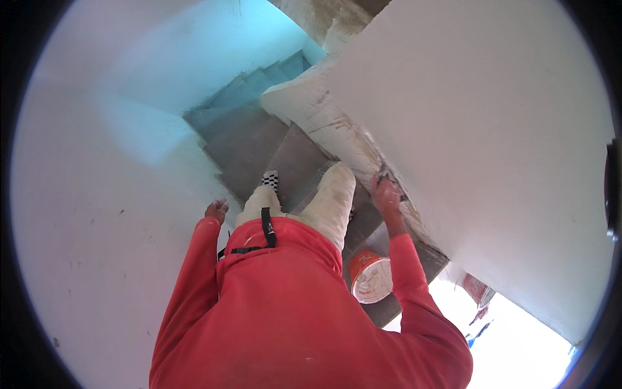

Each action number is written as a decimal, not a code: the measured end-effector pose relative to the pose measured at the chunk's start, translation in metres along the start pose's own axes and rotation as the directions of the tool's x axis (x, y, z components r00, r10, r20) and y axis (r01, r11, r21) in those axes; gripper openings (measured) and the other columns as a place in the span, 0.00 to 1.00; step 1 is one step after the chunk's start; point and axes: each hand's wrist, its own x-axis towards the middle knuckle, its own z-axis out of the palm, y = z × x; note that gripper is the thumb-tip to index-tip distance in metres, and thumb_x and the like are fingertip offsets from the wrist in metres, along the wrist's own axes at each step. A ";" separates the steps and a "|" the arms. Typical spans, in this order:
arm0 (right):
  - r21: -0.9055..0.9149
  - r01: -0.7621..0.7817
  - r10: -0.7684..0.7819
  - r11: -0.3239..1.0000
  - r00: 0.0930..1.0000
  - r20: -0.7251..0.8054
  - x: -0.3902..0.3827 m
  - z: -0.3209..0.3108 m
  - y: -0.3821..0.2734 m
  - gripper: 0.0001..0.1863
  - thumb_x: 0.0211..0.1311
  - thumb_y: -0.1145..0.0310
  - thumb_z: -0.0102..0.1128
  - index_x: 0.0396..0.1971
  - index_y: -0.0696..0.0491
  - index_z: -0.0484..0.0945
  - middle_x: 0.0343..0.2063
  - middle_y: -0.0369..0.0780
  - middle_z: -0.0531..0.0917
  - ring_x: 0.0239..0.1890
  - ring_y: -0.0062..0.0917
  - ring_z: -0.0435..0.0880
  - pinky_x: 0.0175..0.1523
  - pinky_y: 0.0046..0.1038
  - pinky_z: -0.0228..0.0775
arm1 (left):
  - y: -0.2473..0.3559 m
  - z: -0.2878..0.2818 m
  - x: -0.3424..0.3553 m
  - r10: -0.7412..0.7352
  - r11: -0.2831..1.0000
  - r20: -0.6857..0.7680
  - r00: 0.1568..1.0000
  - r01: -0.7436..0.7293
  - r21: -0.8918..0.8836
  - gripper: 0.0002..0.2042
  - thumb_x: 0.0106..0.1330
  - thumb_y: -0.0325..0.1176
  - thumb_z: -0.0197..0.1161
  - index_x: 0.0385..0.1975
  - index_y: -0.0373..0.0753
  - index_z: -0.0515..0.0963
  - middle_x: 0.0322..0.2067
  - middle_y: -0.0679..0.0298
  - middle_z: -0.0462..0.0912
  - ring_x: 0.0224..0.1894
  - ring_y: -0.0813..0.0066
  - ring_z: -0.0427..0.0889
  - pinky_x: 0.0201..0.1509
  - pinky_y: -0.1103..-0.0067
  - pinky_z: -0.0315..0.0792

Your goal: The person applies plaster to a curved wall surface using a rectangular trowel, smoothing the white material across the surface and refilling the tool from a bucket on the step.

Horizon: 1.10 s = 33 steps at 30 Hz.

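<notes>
My right hand (387, 192), smeared with pale residue, is closed round a small dark-handled tool (382, 172) against the sloping wall edge (346, 129) on the right. The tool's exact kind does not show, as my fingers cover most of it. That edge is rough, with whitish and brown patches. My left hand (218, 209) hangs near the left wall with its fingers curled, and nothing shows in it. Below my right forearm stands an orange bucket (370, 275), its inside coated with whitish material.
I stand on grey-brown stairs (249, 139) that turn toward further steps (259, 81) in bluish light. Smooth pale walls rise at left (97, 227) and right (492, 129). Beyond the landing edge (433, 258) at lower right is a bright opening (512, 343).
</notes>
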 end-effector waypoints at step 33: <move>0.073 -0.270 0.271 0.960 0.963 0.007 -0.036 0.099 0.075 0.21 0.60 0.53 0.46 0.33 0.57 0.76 0.31 0.51 0.80 0.36 0.47 0.78 0.43 0.45 0.69 | -0.011 -0.042 0.002 0.016 0.988 -0.017 1.000 -0.013 0.153 0.19 0.62 0.36 0.56 0.49 0.31 0.71 0.45 0.53 0.77 0.47 0.68 0.77 0.52 0.78 0.68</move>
